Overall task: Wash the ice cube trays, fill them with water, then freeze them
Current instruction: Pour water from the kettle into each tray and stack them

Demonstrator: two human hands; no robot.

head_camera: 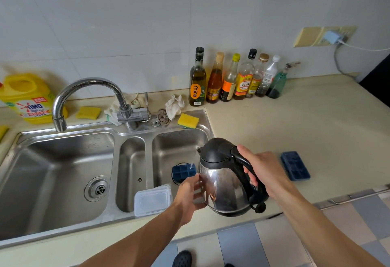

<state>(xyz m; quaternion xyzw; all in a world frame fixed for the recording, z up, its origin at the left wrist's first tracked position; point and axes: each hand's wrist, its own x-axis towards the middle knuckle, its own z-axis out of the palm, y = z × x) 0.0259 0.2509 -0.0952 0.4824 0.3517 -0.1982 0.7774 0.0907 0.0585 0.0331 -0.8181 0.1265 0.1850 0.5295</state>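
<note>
Head cam looking down at both hands: the right hand is wrapped tight round the black handle of the kettle, which is tipped a bit toward the sink. The left hand just has its fingers laid against the steel side, steadying it, not gripping anything. One blue ice tray sits down in the right-hand sink basin, just left of the kettle and below its spout, partly hidden by the left hand. The other tray lies on the counter, just right of the right hand. Clear plastic tubs sit on the sink's front rim beside the left wrist.
</note>
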